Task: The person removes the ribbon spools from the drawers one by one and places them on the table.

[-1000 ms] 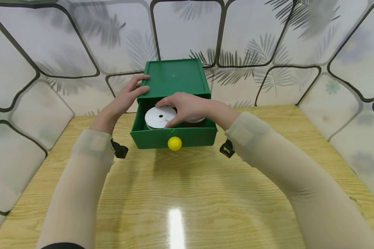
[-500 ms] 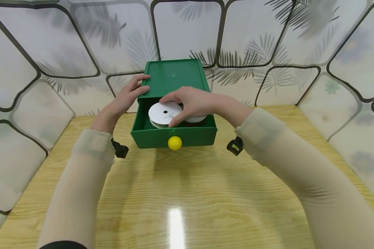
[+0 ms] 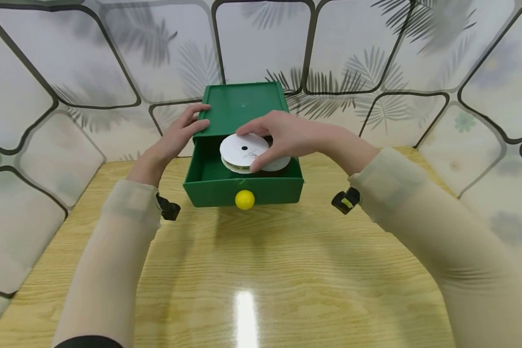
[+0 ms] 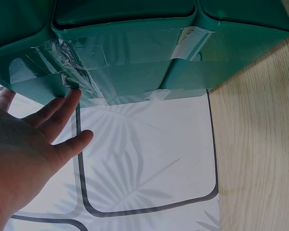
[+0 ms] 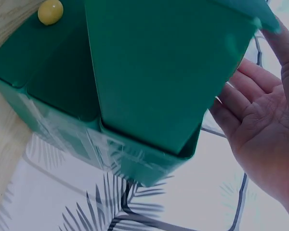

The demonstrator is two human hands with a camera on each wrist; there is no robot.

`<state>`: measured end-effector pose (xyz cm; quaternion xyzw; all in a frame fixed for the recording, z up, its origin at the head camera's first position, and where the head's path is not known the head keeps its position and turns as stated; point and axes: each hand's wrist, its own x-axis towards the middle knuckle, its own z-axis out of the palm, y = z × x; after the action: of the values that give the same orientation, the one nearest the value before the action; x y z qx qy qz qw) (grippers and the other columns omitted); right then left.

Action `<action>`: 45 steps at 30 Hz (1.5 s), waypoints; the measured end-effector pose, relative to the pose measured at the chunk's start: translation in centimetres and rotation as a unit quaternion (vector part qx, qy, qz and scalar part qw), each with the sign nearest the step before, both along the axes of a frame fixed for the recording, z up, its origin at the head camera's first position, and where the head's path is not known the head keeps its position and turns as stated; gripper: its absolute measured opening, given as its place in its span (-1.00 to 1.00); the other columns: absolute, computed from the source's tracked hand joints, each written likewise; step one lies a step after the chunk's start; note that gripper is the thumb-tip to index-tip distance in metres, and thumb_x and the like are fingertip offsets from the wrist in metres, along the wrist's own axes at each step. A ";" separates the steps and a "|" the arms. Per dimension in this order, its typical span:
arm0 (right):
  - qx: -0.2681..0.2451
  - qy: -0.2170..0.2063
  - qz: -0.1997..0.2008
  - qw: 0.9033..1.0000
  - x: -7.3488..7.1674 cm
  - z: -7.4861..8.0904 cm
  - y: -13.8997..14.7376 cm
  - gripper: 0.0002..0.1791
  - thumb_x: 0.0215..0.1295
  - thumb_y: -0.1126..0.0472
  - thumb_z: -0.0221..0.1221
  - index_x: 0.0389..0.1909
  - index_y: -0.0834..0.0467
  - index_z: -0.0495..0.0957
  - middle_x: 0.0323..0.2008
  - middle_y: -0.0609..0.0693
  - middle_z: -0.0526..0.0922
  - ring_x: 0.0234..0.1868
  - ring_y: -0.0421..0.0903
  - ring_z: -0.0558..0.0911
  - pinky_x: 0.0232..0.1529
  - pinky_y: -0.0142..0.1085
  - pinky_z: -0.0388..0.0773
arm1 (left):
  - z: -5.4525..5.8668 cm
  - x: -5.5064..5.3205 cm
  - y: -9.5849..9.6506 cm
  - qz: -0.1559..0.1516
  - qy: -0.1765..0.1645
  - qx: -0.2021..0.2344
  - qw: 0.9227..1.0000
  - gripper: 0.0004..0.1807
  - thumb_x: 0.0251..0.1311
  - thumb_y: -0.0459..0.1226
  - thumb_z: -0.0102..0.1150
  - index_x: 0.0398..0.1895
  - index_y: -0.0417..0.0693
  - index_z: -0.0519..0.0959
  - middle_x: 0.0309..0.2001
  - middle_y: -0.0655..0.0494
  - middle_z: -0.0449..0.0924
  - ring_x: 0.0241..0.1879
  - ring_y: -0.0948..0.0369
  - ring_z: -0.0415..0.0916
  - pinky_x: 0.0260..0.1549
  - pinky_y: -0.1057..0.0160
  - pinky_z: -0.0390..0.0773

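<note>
A white ribbon spool (image 3: 237, 147) with a small dark centre hole is held in my right hand (image 3: 293, 135), thumb at its near edge and fingers at its far edge. It is slightly tilted over the pulled-out green drawer (image 3: 213, 192). Beneath that hand, a second white disc (image 3: 277, 165) shows partly inside the drawer. My left hand (image 3: 176, 137) touches the left side of the green drawer cabinet (image 3: 243, 110) with its fingertips. In the right wrist view the drawer's wall (image 5: 144, 72) hides the spool, and the right hand (image 5: 267, 115) shows in part.
A yellow ball knob (image 3: 245, 199) sits on the drawer's front. Other green drawer units (image 4: 125, 43), joined with clear tape, show in the left wrist view. The cabinet stands on a wood-grain table (image 3: 287, 270), close to a leaf-patterned backdrop (image 3: 261, 38).
My right hand has moved right and slightly up with the ribbon spool, lifting it from the left part of the drawer. The left hand and the cabinet stay in place.
</note>
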<state>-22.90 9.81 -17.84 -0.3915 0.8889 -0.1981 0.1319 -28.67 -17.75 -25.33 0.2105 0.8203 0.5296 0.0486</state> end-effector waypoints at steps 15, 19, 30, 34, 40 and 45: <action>-0.015 0.020 -0.039 0.999 0.4 1.1 3.6 -0.16 0.08 0.00 0.44 0.38 0.14 0.35 0.33 0.03 0.39 0.33 0.04 0.35 0.30 -0.06 0.24 | -0.1 0.2 0.2 0.000 -0.004 -0.001 1.000 -0.39 0.47 -0.08 -0.13 0.50 0.02 0.06 0.49 -0.17 -0.04 0.41 -0.12 -0.01 0.32 -0.17 0.02; -0.018 0.020 -0.054 0.998 0.5 1.6 4.7 -0.16 0.09 0.00 0.44 0.38 0.14 0.34 0.32 0.01 0.39 0.32 0.02 0.35 0.29 -0.06 0.25 | -0.1 0.2 0.3 -0.001 -0.005 0.000 1.000 -0.39 0.47 -0.08 -0.13 0.50 0.02 0.05 0.48 -0.18 -0.04 0.41 -0.12 0.00 0.31 -0.18 0.02; -0.020 0.028 -0.088 0.996 0.7 2.5 7.5 -0.14 0.11 0.03 0.43 0.41 0.13 0.31 0.36 0.06 0.33 0.28 0.06 0.37 0.24 -0.01 0.27 | 0.0 0.2 0.2 0.000 -0.005 0.000 1.000 -0.39 0.46 -0.06 -0.14 0.50 0.05 0.05 0.49 -0.14 -0.04 0.41 -0.09 -0.01 0.31 -0.18 0.02; -0.019 0.032 -0.101 0.994 0.4 2.5 8.4 -0.14 0.10 0.02 0.44 0.41 0.12 0.30 0.35 0.06 0.35 0.30 0.08 0.36 0.24 0.01 0.26 | 0.1 0.2 0.0 -0.001 -0.004 0.005 1.000 -0.39 0.47 -0.07 -0.13 0.50 0.04 0.05 0.49 -0.15 -0.04 0.42 -0.09 -0.02 0.31 -0.19 0.00; -0.007 0.023 -0.125 0.992 -0.4 2.0 10.2 -0.10 0.12 0.00 0.42 0.44 0.12 0.25 0.38 0.11 0.30 0.38 0.15 0.25 0.30 0.09 0.18 | 0.1 0.3 0.0 0.001 -0.006 0.004 1.000 -0.40 0.47 -0.08 -0.13 0.50 0.04 0.05 0.49 -0.14 -0.04 0.43 -0.07 -0.03 0.31 -0.18 -0.01; -0.006 0.016 -0.145 0.989 -1.0 1.1 11.6 -0.10 0.12 0.00 0.42 0.44 0.14 0.24 0.38 0.16 0.29 0.39 0.19 0.24 0.28 0.11 0.19 | 0.0 0.1 0.0 0.000 -0.006 0.007 1.000 -0.40 0.47 -0.08 -0.13 0.50 0.04 0.06 0.49 -0.13 -0.04 0.43 -0.07 -0.03 0.31 -0.19 -0.01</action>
<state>-23.93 21.41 -16.69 -0.2628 0.9369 -0.2142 0.0850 -28.54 -17.71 -25.33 0.2074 0.8160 0.5370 0.0522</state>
